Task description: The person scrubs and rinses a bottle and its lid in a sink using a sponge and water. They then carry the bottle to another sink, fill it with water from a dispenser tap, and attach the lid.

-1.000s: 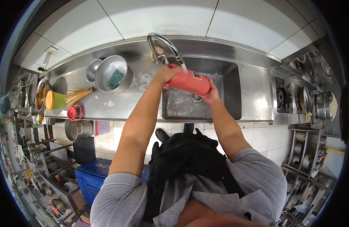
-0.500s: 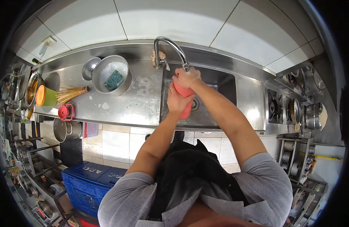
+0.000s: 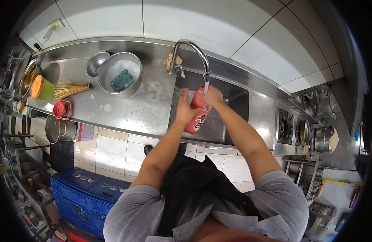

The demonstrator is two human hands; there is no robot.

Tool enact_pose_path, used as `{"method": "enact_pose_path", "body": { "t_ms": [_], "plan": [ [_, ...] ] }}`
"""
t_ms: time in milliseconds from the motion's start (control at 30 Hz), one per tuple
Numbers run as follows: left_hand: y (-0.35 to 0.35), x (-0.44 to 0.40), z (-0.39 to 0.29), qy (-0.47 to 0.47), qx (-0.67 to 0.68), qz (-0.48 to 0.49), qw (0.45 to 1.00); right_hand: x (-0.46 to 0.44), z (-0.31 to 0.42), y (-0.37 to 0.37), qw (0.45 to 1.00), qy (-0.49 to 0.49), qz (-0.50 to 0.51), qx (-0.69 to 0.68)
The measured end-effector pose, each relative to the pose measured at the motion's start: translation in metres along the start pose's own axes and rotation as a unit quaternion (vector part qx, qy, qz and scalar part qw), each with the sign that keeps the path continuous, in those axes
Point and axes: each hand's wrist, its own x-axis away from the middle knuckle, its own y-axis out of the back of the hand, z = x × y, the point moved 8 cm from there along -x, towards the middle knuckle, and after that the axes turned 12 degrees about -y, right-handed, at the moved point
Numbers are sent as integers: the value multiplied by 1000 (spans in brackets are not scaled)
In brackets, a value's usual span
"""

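Observation:
A red bottle point(image 3: 195, 122) with stickers stands tilted over the dark sink basin point(image 3: 238, 105), its top under the faucet point(image 3: 206, 72), from which water runs. My right hand point(image 3: 213, 97) is wrapped round the bottle's upper end, beside the stream. Against the bottle's left side rests my left hand point(image 3: 185, 108), palm touching it, with the fingers stretched out and apart.
On the steel counter point(image 3: 125, 113) to the left are a metal pot point(image 3: 131, 89) with a green scouring pad point(image 3: 122, 80), a small metal bowl point(image 3: 98, 61), a bamboo whisk point(image 3: 73, 89), a red lid point(image 3: 61, 109) and a green cup point(image 3: 44, 90). Stove burners point(image 3: 284, 127) lie right.
The bottle has turned from lying across the sink to pointing toward me, and its stickers now face up. My right hand has moved to its top; my left hand has loosened and spread its fingers.

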Motion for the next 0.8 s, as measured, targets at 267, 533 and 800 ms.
{"method": "enact_pose_path", "body": {
  "t_ms": [267, 533, 800],
  "plan": [
    [8, -16, -37, -75, 62, 120, 988, 77, 17, 23, 985, 158, 57, 39],
    [-3, -18, -29, -28, -60, -87, 994, 0, 35, 18, 993, 98, -65, 23],
    [10, -35, -43, -45, 75, 161, 983, 67, 5, 31, 961, 255, 59, 91]
  ]
}}
